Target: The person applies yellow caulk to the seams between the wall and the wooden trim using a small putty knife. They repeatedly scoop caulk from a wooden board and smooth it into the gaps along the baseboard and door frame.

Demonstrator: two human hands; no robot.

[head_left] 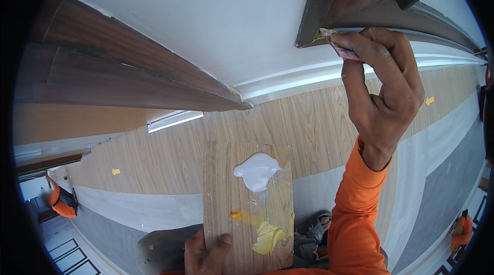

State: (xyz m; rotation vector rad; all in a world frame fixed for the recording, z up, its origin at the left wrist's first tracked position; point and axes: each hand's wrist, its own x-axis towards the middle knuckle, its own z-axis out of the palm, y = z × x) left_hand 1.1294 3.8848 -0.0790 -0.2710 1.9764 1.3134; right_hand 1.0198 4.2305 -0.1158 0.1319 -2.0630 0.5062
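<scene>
White wall (pixel 206 22), dark wood trim (pixel 128 76) (glossy), pale floor (pixel 309 120).

a single head-worn fisheye view, tilted steeply down along a white wall (pixel 206 22) toward the wood-look floor (pixel 170 156) far beneath. it sits close to the person's raised right hand (pixel 383 84) and the held wooden board (pixel 221 192), which lies lower in frame than the wall. straight edges bow toward the black circular rim.
</scene>
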